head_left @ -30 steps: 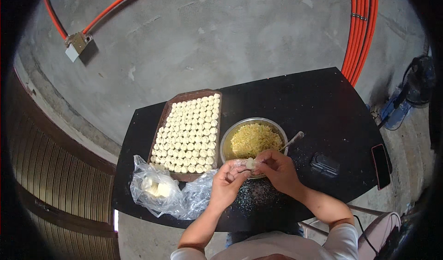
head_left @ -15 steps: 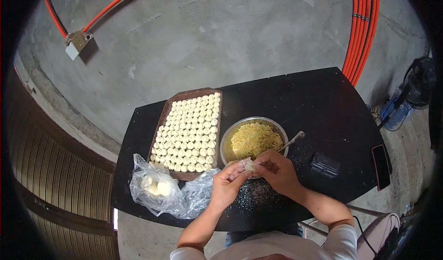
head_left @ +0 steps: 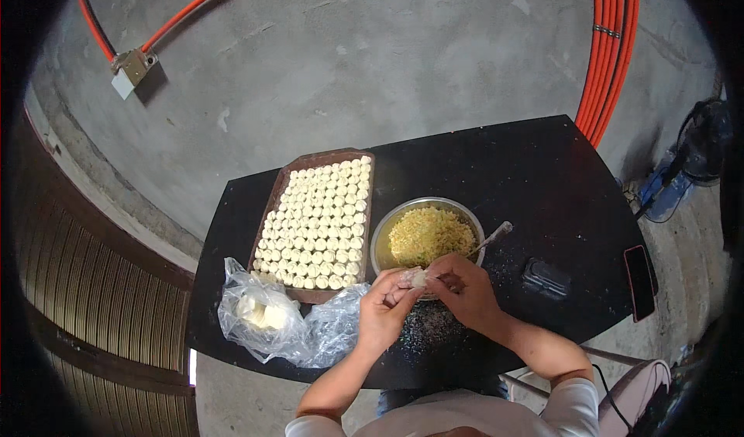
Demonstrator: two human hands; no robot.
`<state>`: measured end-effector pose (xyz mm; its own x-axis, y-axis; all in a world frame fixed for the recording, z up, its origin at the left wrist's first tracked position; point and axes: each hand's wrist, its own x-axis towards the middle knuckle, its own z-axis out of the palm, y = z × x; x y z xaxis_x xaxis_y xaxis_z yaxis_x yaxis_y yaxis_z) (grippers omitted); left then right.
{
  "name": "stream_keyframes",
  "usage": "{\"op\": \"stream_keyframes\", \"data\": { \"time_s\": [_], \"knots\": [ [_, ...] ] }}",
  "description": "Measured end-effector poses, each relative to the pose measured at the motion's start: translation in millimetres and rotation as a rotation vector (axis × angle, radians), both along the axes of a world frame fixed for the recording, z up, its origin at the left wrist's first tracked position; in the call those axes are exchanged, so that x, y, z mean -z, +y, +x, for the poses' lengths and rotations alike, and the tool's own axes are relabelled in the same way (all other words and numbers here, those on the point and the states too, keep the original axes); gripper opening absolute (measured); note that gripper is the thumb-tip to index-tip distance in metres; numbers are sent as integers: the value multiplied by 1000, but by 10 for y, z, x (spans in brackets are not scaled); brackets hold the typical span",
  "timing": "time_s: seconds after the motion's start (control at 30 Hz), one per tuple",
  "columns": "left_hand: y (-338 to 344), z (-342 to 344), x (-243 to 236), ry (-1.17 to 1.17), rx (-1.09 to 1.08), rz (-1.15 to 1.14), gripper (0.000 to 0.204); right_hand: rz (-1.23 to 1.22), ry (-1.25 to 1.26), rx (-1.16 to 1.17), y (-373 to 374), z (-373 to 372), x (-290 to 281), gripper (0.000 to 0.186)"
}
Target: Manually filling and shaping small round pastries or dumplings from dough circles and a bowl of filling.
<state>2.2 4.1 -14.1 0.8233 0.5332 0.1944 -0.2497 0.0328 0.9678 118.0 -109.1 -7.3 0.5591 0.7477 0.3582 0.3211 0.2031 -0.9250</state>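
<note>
My left hand (head_left: 384, 307) and my right hand (head_left: 465, 291) meet at the near edge of a steel bowl (head_left: 379, 245). Between their fingertips is a small pale dumpling (head_left: 419, 279), pinched from both sides; the fingers partly hide it. A crumbly yellow filling (head_left: 430, 234) heaps up inside the bowl, and a spoon (head_left: 497, 234) leans out over its right rim. Left of the bowl, a brown tray (head_left: 369, 204) carries rows of small white pleated dumplings (head_left: 318, 220). Nearer me, a clear plastic bag (head_left: 240, 282) holds round dough wrappers (head_left: 267, 314).
Everything stands on a black table (head_left: 535, 181), dusted with flour near my hands. A dark plastic case (head_left: 546, 276) lies right of the bowl, and a phone (head_left: 640, 282) rests at the right edge. A chair (head_left: 639, 390) stands at lower right. Behind is a grey wall (head_left: 372, 65).
My fingers have shifted slightly around the dumpling, still pinching it at the bowl's near edge. The tray, bowl and bag stay where they were.
</note>
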Motion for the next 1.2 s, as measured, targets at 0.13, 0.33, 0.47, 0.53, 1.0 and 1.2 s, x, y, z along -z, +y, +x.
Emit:
{"op": "stream_keyframes", "data": {
  "time_s": [0.13,0.33,0.47,0.53,1.0,1.2],
  "knots": [
    [-5,-9,-20,24,-10,-54,28,4,19,40,3,-8,25,10],
    [-23,-4,-25,-1,-54,4,30,37,95,29,-19,-50,-79,8],
    [25,-39,-119,151,-7,-65,29,-32,-7,-1,-59,44,-103,9],
    [62,-43,-113,163,117,-380,26,5,-8,-20,-71,116,-121,15],
    [95,-87,-99,68,279,-571,27,39,-198,-97,-87,115,-202,24],
    [97,-107,-84,64,269,-559,26,59,-228,-63,-88,99,-198,18]
  ]
}}
